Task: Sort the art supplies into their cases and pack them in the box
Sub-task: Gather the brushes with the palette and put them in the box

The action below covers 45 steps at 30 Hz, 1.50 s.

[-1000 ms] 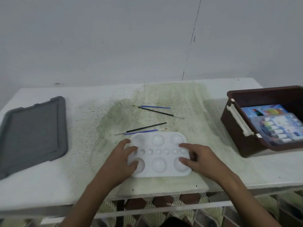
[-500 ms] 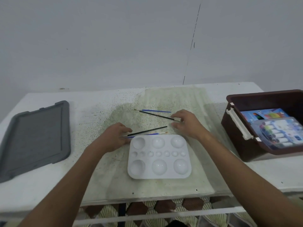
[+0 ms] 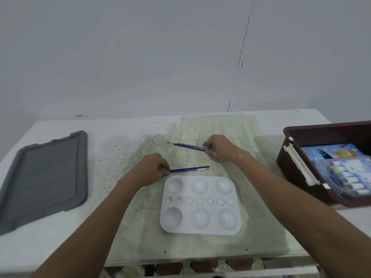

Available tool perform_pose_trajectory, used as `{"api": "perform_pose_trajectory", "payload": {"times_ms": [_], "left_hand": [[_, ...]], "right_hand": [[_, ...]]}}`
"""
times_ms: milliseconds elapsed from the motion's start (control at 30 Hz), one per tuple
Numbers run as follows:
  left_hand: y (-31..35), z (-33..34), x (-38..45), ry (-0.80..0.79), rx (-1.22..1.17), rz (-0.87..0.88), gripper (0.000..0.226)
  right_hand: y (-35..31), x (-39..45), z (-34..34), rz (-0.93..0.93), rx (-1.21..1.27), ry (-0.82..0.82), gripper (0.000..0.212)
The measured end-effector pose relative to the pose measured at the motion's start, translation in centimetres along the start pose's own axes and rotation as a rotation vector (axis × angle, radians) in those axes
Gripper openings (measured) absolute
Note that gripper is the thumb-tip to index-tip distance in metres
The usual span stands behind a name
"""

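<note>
Packing looks partly done. The brown box [image 3: 329, 163] at the worktop's three o'clock edge already holds a colourful carton [image 3: 333, 152] and a clear case of paint tubes [image 3: 350, 177]. Still out are the brushes, the white palette [image 3: 200, 204] at six o'clock and the grey lid [image 3: 42, 177] at nine o'clock.

The left hand [image 3: 152, 169] has its grip curled round the ends of a black and a blue brush [image 3: 188, 169], just beyond the palette's far edge. The right hand [image 3: 220, 147], toward twelve o'clock, pinches a second black-and-blue pair [image 3: 188, 145].

No brush case is visible. By my reading, brushes, palette and lid remain.
</note>
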<state>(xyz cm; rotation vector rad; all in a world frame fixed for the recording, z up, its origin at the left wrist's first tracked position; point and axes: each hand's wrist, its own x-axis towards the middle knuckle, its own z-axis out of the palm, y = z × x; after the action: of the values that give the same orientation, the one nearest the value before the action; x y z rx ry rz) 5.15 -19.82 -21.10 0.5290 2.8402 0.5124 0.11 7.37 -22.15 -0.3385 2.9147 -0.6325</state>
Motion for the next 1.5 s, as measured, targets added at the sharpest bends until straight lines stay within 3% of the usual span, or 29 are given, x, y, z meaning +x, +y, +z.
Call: {"api": "perform_pose_trajectory", "payload": {"times_ms": [167, 467, 1033, 1367, 1500], "left_hand": [[0.5, 0.0, 0.9, -0.005, 0.005, 0.006, 0.013], [-0.3, 1.0, 1.4, -0.063, 0.116, 0.039, 0.013], [0.3, 1.2, 1.7, -0.031, 0.185, 0.037, 0.017], [2.3, 0.3, -1.3, 0.091, 0.158, 0.089, 0.015], [4.5, 1.6, -4.7, 0.106, 0.128, 0.124, 0.016]], "right_hand": [[-0.5, -0.1, -0.4, -0.008, 0.035, -0.01, 0.01], [-0.7, -0.3, -0.2, -0.058, -0.099, -0.041, 0.02], [-0.8, -0.1, 0.4, -0.085, -0.152, -0.089, 0.008], [-2.0, -4.7, -2.1, -0.058, 0.233, -0.067, 0.007], [-3.0, -8.8, -2.1, -0.098, 0.261, -0.167, 0.007]]}}
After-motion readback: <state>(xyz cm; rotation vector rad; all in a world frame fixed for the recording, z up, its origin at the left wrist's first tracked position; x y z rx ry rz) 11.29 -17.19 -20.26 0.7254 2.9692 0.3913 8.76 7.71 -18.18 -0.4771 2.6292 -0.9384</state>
